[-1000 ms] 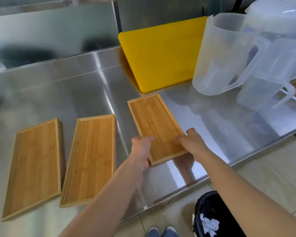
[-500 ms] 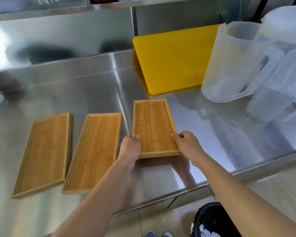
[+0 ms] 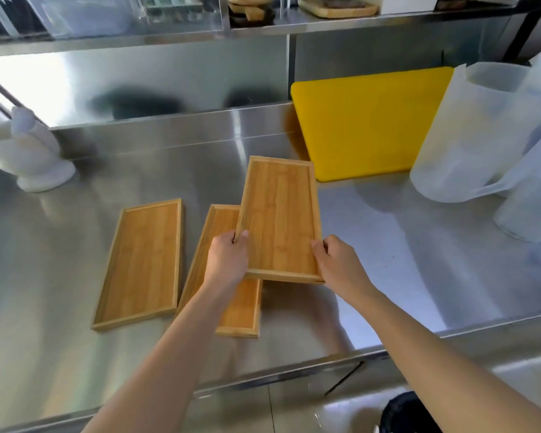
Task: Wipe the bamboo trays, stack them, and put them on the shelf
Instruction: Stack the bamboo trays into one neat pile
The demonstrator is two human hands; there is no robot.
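Steel counter carries two bamboo trays flat, the left tray and the middle tray, while the third tray, long axis pointing away, hovers overlapping the middle one, pinched at its near corners by left hand and right hand, so stacking is just beginning, shelving remains.

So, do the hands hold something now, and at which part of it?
Yes. Both hands hold one bamboo tray by its near end: the left hand grips the left rim, the right hand the right rim near the corner.
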